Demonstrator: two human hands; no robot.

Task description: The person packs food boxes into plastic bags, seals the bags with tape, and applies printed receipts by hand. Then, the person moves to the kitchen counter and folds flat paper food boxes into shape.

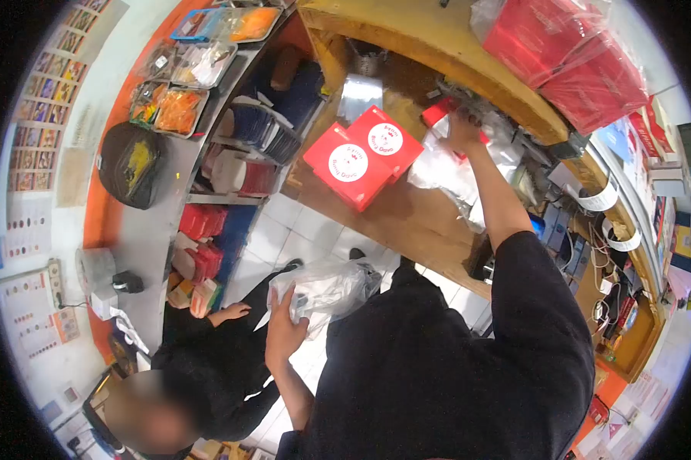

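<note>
My left hand (285, 331) is closed on a clear plastic bag (334, 287), which hangs crumpled beside my body above the tiled floor. My right hand (462, 132) reaches across the wooden table (391, 226) with its fingers spread. Under and beside that hand lie a red item (439, 112), partly hidden, and a heap of clear and white plastic bags (446, 175). To the left of the heap, two stacks of red boxes (361, 157) with round white labels sit close together on the table.
A seated person in black (207, 368) is at my left, one hand near the shelves. Packed food trays (180, 111) and a dark cap (132, 165) top the counter. Red wrapped packs (564, 57) stand on the upper ledge. Cables (602, 268) clutter the right side.
</note>
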